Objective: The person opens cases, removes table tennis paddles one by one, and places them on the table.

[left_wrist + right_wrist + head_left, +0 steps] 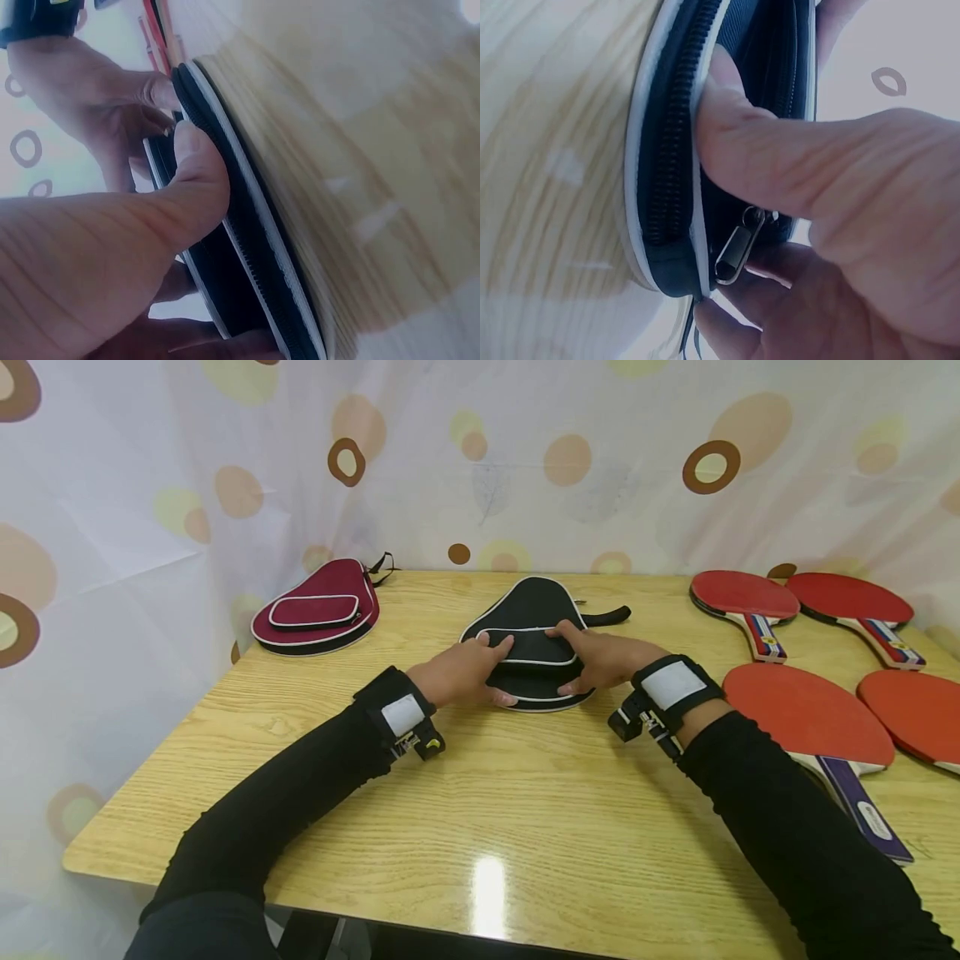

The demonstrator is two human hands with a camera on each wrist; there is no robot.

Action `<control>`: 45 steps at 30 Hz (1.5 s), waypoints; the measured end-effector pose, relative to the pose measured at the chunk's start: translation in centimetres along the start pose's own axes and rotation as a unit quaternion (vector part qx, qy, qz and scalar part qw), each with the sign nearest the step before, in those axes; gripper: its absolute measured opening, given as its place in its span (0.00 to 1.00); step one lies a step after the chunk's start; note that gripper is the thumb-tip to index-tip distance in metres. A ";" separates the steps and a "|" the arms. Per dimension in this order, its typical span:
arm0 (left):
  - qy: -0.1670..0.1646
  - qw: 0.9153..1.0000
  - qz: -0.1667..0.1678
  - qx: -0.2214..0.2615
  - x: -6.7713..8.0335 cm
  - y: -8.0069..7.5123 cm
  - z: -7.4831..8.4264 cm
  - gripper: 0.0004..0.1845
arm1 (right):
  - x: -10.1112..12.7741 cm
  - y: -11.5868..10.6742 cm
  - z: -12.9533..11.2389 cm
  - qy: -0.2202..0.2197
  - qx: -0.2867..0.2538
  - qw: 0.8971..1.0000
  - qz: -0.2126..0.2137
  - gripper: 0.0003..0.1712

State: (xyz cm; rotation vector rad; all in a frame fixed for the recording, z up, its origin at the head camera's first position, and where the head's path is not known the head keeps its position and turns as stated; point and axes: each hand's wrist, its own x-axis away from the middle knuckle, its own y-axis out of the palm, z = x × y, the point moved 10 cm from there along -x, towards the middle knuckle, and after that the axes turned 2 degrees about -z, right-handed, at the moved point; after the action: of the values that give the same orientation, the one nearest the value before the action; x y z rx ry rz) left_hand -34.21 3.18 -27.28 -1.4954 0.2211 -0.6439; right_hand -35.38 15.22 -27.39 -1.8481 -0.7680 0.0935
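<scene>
1. Head view: a black paddle case (534,643) with white piping is laid flat near the middle of the bench (450,810), round end toward the person. It is clasped from both sides: the left hand (459,670) is curled over the left edge of its front pocket, the right hand (600,658) over the right edge. A maroon paddle case (318,608) is parked well apart at the far left, and four red table tennis paddles (806,714) are lined up to the right, none touched.

2. Left wrist view: the left grip is seen pinching the case (247,255), with the thumb (196,169) pressed on the near rim just beside the piping and the other fingers tucked over the top. The right hand (97,90) is visible beyond. The fabric looks dented under the thumb, so it is judged soft and padded, light, not slippery.

3. Right wrist view: the right thumb (735,135) is pushed against the case's rim beside the closed zipper teeth (671,157), with the other fingers curled underneath, so the grip is pinching the edge. A metal zipper pull (735,251) is dangling just by the fingers. Best purchase is probably had at the piped rim, where it's stiffest; the pull is small and would need a fingertip pinch.
</scene>
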 end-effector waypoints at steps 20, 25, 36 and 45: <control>-0.008 1.000 0.016 -0.026 0.0 -0.2 1.2 0.51 | -0.5 0.0 1.0 0.008 -0.020 1.000 -0.016 0.50; -0.005 0.999 0.018 -0.028 0.0 -0.2 1.4 0.51 | -0.5 -0.1 1.1 0.003 -0.023 1.000 -0.014 0.50; 0.012 0.999 0.013 -0.042 -0.1 0.3 1.6 0.54 | 1.7 1.5 -0.4 0.015 0.030 0.999 -0.004 0.52; 0.016 0.998 0.021 -0.051 -0.4 -0.1 1.5 0.53 | 1.9 1.8 -1.8 -0.014 0.077 0.996 0.031 0.53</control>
State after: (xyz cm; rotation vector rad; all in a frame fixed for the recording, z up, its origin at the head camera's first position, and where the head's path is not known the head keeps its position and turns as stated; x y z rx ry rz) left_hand -33.77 4.62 -27.15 -1.5745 0.3124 -0.6303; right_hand -32.33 14.46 -27.65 -1.7273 -0.7023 0.2135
